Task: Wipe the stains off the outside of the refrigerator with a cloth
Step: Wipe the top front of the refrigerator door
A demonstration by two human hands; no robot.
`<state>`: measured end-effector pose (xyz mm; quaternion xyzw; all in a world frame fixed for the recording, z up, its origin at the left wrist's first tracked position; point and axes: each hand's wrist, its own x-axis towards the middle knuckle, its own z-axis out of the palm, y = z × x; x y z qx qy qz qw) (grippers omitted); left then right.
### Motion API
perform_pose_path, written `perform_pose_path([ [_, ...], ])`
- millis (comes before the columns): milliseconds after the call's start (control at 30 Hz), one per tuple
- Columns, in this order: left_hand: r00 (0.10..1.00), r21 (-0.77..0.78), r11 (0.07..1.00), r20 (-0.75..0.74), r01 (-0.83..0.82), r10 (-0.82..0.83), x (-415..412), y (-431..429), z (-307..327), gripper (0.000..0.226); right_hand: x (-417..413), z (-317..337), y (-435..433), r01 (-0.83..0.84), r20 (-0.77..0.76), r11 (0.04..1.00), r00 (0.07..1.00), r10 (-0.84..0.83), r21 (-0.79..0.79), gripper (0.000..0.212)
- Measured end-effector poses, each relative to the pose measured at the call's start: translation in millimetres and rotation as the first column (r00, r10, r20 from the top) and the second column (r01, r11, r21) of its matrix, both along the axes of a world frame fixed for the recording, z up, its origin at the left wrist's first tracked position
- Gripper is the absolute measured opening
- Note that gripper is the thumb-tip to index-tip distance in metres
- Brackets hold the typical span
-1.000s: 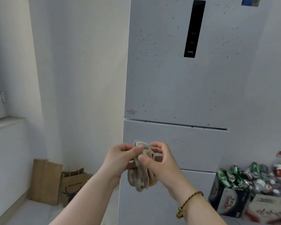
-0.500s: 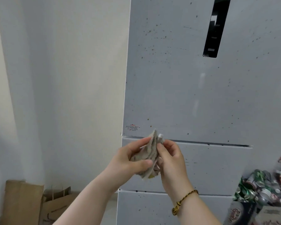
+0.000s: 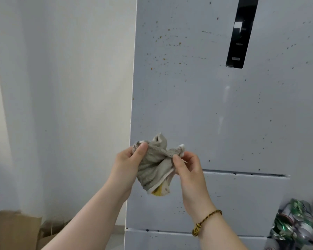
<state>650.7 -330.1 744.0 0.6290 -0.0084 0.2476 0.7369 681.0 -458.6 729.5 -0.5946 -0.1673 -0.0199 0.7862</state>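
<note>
A tall white refrigerator [image 3: 215,114] fills the right of the view, its doors dotted with small brown stains [image 3: 163,38], densest at the upper left. A black display strip [image 3: 240,33] runs down the top door. I hold a crumpled grey-beige cloth [image 3: 154,166] with a yellow patch at its lower edge, in front of the seam between the top door and the drawer below. My left hand [image 3: 128,166] grips its left side, and my right hand [image 3: 188,168] pinches its right corner. The cloth is stretched between both hands, apart from the refrigerator.
A pale wall [image 3: 61,105] stands left of the refrigerator. Brown paper bags [image 3: 20,231] lean on the floor at the lower left. A heap of crushed cans [image 3: 300,222] sits at the lower right, next to the refrigerator.
The view has risen and closed in on the refrigerator. My hands have lifted and pulled apart, spreading the bunched cloth wider between them.
</note>
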Motion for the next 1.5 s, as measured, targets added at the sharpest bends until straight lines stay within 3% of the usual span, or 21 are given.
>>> perform_pose_path([
  [133,0.997,0.024,0.997,0.009,-0.077,0.077,7,-8,26,0.029,17,22,-23,-0.206,0.018,0.95,0.976,0.216,-0.237,0.048],
  [233,0.993,0.083,0.99,0.044,-0.113,0.109,11,-20,39,0.032,22,45,-30,-0.328,0.058,0.881,0.928,0.369,-0.342,0.035],
  [300,0.988,0.065,0.987,0.068,-0.147,0.142,14,-24,45,0.028,24,55,-31,-0.289,0.087,0.919,0.943,0.322,-0.266,0.016],
  [433,0.99,0.127,0.983,0.071,-0.132,0.123,21,-28,48,0.014,35,71,-33,-0.189,0.122,0.98,0.973,0.195,-0.062,0.012],
  [533,0.991,0.128,0.983,0.052,-0.129,0.123,25,-31,55,0.009,46,84,-34,-0.125,0.148,0.986,0.979,0.141,-0.111,0.013],
  [733,0.958,0.118,0.96,0.163,-0.256,0.235,44,-34,93,0.01,71,124,-40,-0.211,0.147,0.946,0.957,0.251,-0.246,0.019],
  [867,0.931,0.171,0.931,0.233,-0.323,0.28,59,-39,123,0.02,84,158,-41,0.025,0.352,0.956,0.932,0.083,-0.293,0.031],
  [967,0.893,0.237,0.881,0.301,-0.409,0.334,70,-33,147,0.013,92,196,-50,0.25,0.578,0.927,0.815,-0.044,-0.281,0.035],
  [1100,0.789,0.217,0.777,0.354,-0.591,0.502,77,-8,168,0.033,109,244,-61,0.508,0.848,0.834,0.521,-0.099,-0.215,0.043],
  [1200,0.759,0.235,0.73,0.337,-0.641,0.558,85,9,173,0.037,127,276,-60,0.63,0.908,0.768,0.381,-0.177,-0.115,0.043],
  [1333,0.739,0.267,0.695,0.349,-0.667,0.576,100,29,180,0.039,142,317,-49,0.749,0.979,0.657,0.061,-0.196,0.085,0.043],
  [1433,0.729,0.261,0.693,0.393,-0.672,0.56,110,42,191,0.04,146,347,-36,0.777,0.979,0.603,-0.076,-0.192,0.178,0.046],
  [1500,0.727,0.257,0.699,0.431,-0.667,0.535,116,51,205,0.041,144,369,-29,0.785,0.962,0.571,-0.118,-0.245,0.241,0.047],
])
